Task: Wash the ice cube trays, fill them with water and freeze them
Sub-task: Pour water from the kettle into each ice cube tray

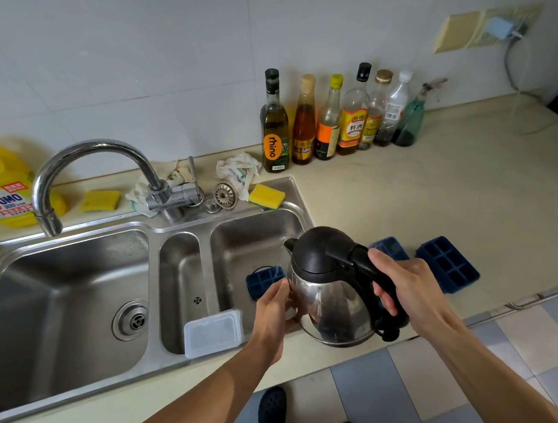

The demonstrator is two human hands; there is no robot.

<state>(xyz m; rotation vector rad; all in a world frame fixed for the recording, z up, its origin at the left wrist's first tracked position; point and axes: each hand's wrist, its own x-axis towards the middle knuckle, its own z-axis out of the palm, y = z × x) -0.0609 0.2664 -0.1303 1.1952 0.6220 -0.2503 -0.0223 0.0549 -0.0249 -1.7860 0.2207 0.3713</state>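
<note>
Head view shows both hands on a kettle [328,294] held in the air over the front right corner of the sink [82,373], where it meets the worktop [437,180]. The right hand [409,287] is wrapped round the black handle, fingers curled under it. The left hand [275,306] lies against the steel side with its fingers fairly straight and together, steadying rather than gripping. The kettle's lid is down and its spout points up and left, toward the sink.

I count three blue trays. The sink tray [263,281] lies in the right basin, just left of the kettle and partly hidden by the left hand. The middle tray [390,247] shows only a corner behind the handle, on the worktop. The right tray [447,264] sits on the worktop beside it, hollows up. From here I cannot tell whether any hollow holds water, or how full the kettle is.

I judge this to be the filling step, with the kettle as the water source. Next, the spout has to come over one tray and tip slowly, with the left hand guiding the body so the stream lands in the small hollows. A clear box [213,331] rests on the front rim of the sink's small middle basin, out of the way.
</note>
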